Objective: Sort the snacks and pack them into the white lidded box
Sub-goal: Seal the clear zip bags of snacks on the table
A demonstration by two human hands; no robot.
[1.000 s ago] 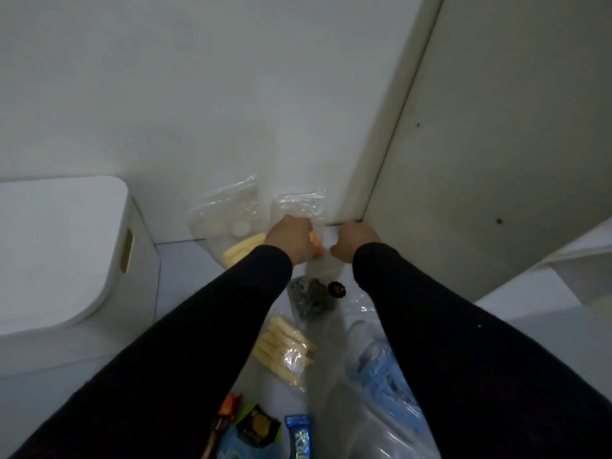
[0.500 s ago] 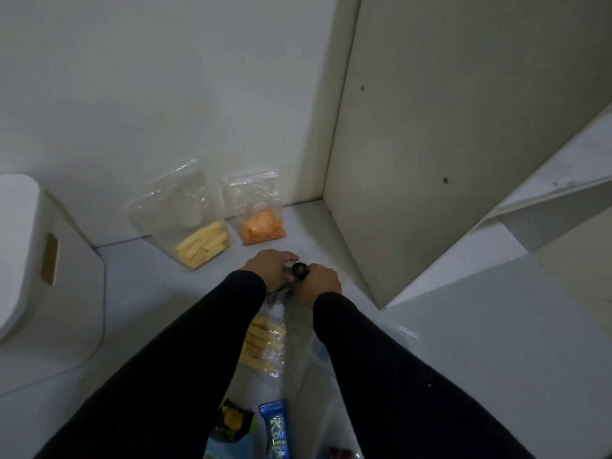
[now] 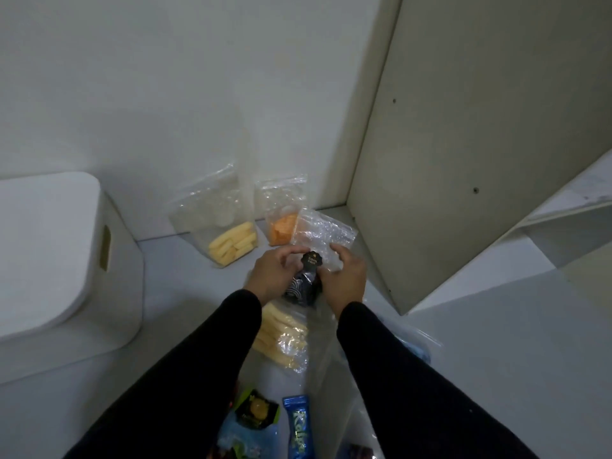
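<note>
My left hand [image 3: 275,275] and my right hand [image 3: 346,276] both grip a clear zip bag [image 3: 326,235] holding a dark wrapped snack [image 3: 303,286] with a black round label. Against the wall lean a bag of yellow sticks [image 3: 231,246] and a bag of orange chips [image 3: 281,228]. Another bag of yellow sticks [image 3: 281,339] lies under my left forearm. The white lidded box [image 3: 66,260] stands at the left with its lid on.
Near the bottom edge lie a blue wrapped bar [image 3: 299,429], a green-and-black packet [image 3: 256,414] and a blue packet [image 3: 248,442]. A beige panel [image 3: 463,160] stands upright at the right. A white shelf edge [image 3: 563,207] juts in behind it.
The orange chip bag now leans against the wall and both hands have drawn back. They have taken hold of the bag with the dark snack and raised its top.
</note>
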